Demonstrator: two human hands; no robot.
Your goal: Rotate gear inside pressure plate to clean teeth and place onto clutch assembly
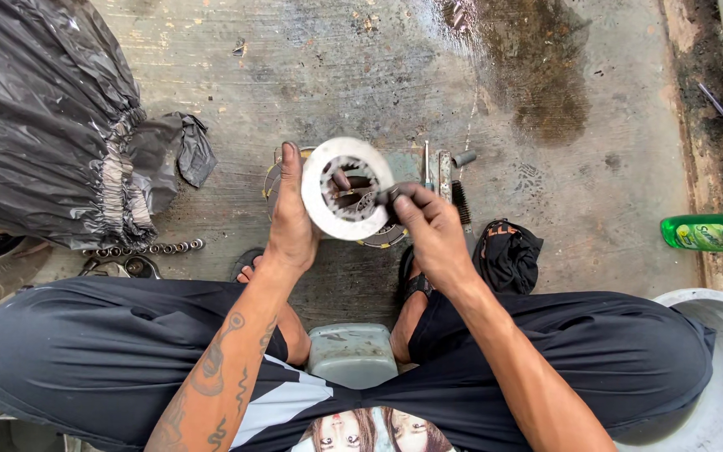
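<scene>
My left hand (pixel 291 219) holds a flat pale metal ring plate (pixel 325 201) upright by its left edge, fingers reaching through its centre hole. Against the ring's right inner edge, my right hand (pixel 431 228) pinches a small dark tool or piece (pixel 385 197). Both hands hover above a shallow round tray (pixel 391 234) of parts on the wet concrete floor. The ring hides most of the parts below it.
A big black plastic cover (pixel 43 117) lies at the left with a chain (pixel 144 249) under it. Metal tools (pixel 443 172) and a brush (pixel 460 201) sit beyond the tray, a black cloth (pixel 508 251) at the right. A green bottle (pixel 703 233) and a grey basin (pixel 713 368) stand far right.
</scene>
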